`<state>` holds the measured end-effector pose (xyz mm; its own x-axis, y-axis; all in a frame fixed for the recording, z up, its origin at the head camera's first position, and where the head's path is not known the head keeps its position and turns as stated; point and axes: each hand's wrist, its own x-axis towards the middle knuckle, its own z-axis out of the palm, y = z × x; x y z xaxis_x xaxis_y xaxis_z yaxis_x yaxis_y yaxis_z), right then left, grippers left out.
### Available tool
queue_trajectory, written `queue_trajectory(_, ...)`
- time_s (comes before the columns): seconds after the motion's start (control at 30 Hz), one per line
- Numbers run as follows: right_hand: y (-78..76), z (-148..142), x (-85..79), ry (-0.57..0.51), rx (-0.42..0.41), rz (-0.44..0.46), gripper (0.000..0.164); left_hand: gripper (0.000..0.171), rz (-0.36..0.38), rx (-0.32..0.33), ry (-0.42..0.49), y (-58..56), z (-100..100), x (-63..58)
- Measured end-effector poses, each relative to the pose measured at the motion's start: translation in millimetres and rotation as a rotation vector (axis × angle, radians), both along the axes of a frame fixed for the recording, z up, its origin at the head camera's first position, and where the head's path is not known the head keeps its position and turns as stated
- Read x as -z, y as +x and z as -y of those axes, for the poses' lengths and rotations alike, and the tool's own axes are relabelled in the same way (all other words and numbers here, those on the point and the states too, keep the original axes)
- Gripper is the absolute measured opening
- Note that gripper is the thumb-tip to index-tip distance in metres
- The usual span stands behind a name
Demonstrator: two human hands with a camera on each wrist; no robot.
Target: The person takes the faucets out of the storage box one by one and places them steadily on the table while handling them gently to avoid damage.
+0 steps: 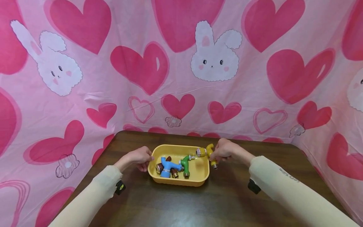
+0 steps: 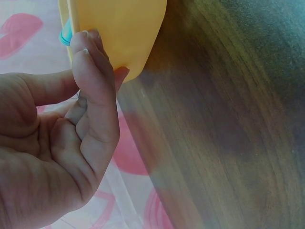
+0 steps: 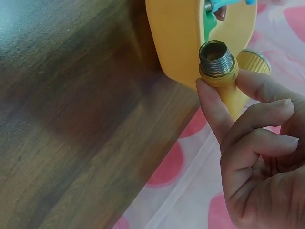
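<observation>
A yellow plastic tub (image 1: 181, 183) stands on the table, holding a blue tap (image 1: 169, 165), a green tap (image 1: 185, 164) and brown tap parts (image 1: 174, 173) partly hidden under the blue one. At its left end my left hand (image 1: 141, 157) pinches the rim, thumb at the top and fingers against the outer wall (image 2: 121, 33). My right hand (image 1: 226, 149) holds a yellow tap (image 1: 210, 151) over the tub's right rim. Close up in the right wrist view, thumb and index finger pinch this tap behind its threaded metal end (image 3: 217, 62), which points outward from the hand.
The brown wooden table (image 1: 181, 205) extends around the tub on all sides. Behind it and along both sides hangs a pink cloth (image 1: 181, 85) printed with hearts and white rabbits. Dark wrist cameras (image 1: 120, 187) sit under both cream sleeves (image 1: 88, 192).
</observation>
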<state>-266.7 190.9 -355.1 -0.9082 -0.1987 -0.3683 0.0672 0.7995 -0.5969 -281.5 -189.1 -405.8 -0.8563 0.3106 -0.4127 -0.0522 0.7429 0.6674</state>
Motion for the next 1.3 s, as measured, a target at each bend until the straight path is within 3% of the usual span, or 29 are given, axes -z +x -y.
queue_trajectory(0.93,1.0,-25.3,3.1,0.006,0.003,-0.016,0.029,0.017,-0.024,-0.007,0.000,1.7,-0.1,0.3)
queue_trajectory(1.3,1.4,-34.4,4.5,-0.007,-0.003,-0.006,0.031,0.020,-0.025,0.018,-0.010,-0.8,-0.3,0.2)
